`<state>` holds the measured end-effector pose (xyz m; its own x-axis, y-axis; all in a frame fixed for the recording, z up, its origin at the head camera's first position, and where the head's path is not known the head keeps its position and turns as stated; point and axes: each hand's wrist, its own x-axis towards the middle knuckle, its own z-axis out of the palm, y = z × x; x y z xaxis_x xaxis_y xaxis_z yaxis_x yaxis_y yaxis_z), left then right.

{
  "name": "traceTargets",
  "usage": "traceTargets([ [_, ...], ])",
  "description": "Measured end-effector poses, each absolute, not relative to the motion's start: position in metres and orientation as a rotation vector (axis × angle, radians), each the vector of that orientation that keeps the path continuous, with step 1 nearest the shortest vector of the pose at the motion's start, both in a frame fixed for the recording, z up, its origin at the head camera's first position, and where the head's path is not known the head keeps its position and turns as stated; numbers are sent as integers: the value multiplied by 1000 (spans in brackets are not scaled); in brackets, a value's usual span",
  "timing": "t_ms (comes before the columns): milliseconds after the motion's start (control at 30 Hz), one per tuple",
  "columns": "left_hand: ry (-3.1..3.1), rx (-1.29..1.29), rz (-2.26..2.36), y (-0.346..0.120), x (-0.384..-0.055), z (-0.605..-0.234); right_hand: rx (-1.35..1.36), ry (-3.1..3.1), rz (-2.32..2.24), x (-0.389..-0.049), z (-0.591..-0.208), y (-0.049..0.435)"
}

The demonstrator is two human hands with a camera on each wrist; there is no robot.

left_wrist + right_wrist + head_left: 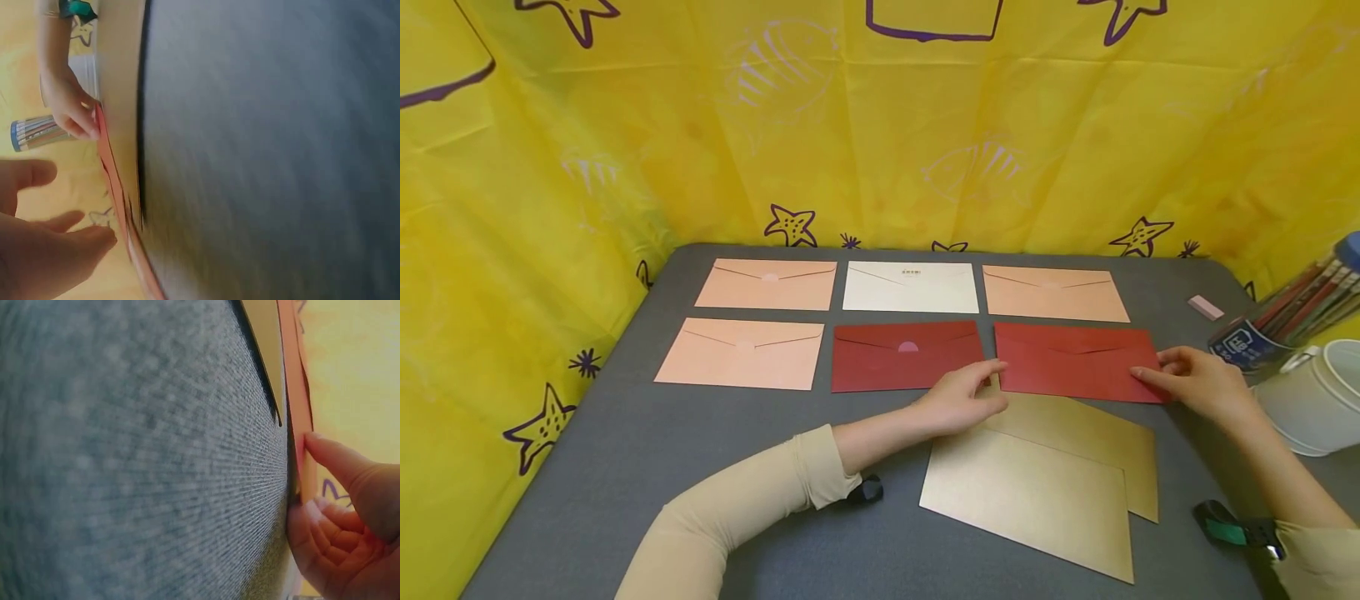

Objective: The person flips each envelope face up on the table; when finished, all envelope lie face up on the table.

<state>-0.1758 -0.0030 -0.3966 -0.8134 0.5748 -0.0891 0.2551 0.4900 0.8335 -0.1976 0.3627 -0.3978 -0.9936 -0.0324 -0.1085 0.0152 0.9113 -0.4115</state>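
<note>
A bright red envelope point(1071, 360) lies at the right end of the nearer row, its flap line towards the back. My right hand point(1210, 387) pinches its right end, thumb on top and fingers curled at the edge, as the right wrist view also shows. My left hand point(961, 398) is beside the envelope's left edge with thumb and fingers apart, fingertips right at the corner. Just left lies a dark red envelope point(906, 367) with a pink round seal. Two overlapping gold envelopes point(1037, 492) lie in front, partly under the left hand and the red envelope.
Along the back are a peach envelope point(767, 293), a white envelope point(912, 292) and another peach envelope point(1060, 300). A pale pink envelope point(741, 358) lies front left. At right stand a pencil holder point(1247, 343) and a white bucket point(1311, 400), near a pink eraser point(1206, 307).
</note>
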Motion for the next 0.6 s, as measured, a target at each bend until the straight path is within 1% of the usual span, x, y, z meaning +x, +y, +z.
traceTargets([
  [100,2487,915,1006,-11,-178,-397,-63,3009,-614,-197,-398,361],
  [167,2542,1009,840,-18,-178,-397,-110,3055,-586,-196,-399,359],
  [367,2580,1039,457,-36,-173,-395,-274,3153,-583,-184,-395,335],
  [433,2562,1053,390,-41,-172,-396,-381,3168,-620,-177,-392,322],
  [600,2513,1110,337,-51,-172,-397,-791,3074,-703,-160,-388,291],
])
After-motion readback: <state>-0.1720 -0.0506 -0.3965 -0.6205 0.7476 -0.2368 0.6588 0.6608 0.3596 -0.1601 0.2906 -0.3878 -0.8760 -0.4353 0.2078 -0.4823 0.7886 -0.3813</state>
